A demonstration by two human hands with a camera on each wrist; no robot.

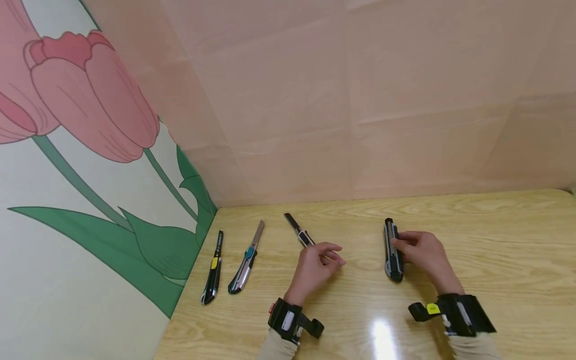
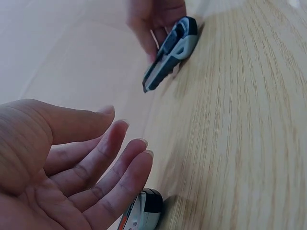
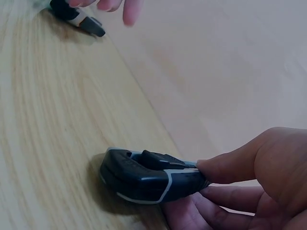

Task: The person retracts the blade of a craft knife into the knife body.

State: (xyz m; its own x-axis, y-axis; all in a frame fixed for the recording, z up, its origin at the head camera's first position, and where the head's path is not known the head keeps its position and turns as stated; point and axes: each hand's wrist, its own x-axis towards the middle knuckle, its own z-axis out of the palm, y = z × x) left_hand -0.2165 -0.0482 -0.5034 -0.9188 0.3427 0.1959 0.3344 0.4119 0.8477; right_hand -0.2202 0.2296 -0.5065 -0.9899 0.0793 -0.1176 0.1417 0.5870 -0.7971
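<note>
In the head view my right hand [image 1: 425, 255] pinches a chunky black and grey utility knife [image 1: 394, 260] by its side, thumb on top. The right wrist view shows this knife [image 3: 144, 177] close up, its rounded end nearest the camera. My left hand [image 1: 315, 270] hovers over the table with relaxed fingers and nothing in them. Partly hidden behind that hand lies another utility knife [image 1: 306, 238], black and white, its dark tip pointing up and left. Its rounded end [image 2: 149, 211] shows below my left fingers in the left wrist view.
Farther left on the wooden table [image 1: 355, 300] lie a slim black utility knife with a yellow slider [image 1: 213, 275] and a silver one with a teal slider [image 1: 245, 265], its blade out. A pinkish sheet [image 1: 360, 125] rises behind, and a tulip-printed panel [image 1: 112, 200] borders the left.
</note>
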